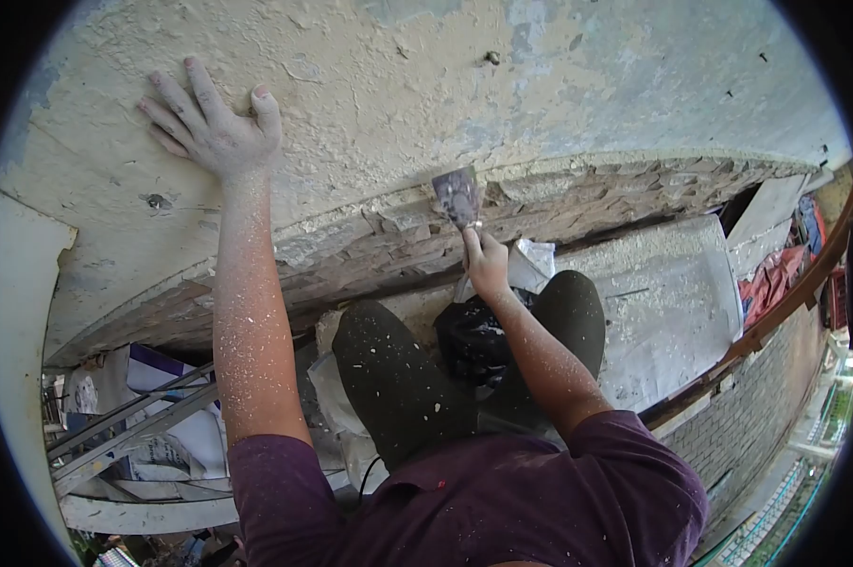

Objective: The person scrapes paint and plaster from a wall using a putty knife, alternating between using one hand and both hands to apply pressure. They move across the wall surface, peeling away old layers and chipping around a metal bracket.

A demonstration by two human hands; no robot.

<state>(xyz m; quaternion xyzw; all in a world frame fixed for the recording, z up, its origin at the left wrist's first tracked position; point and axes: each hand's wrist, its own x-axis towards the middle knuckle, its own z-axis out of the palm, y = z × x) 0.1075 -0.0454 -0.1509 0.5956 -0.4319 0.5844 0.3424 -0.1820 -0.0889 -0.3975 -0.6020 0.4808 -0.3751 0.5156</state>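
Flat against the wall (370, 104), my left hand (214, 128) spreads its fingers over rough, peeling cream paint. White dust coats that hand and forearm. My right hand (486, 265) is wrapped round the handle of a paint scraper (458, 196), most of the handle hidden in the fist. The scraper's wide, paint-smeared blade points up at the wall and overlaps the top edge of the rough stone ledge (615, 194). Below the right hand, a black plastic bag (472, 340) lies between my knees.
A dusty pale sheet (672, 293) covers the platform at right. Metal ladder-like rails (133, 425) and printed sacks stand at lower left. A rusty beam (776, 321) runs along the right, near a red cloth (771, 283). A bolt (491, 59) sticks out of the wall.
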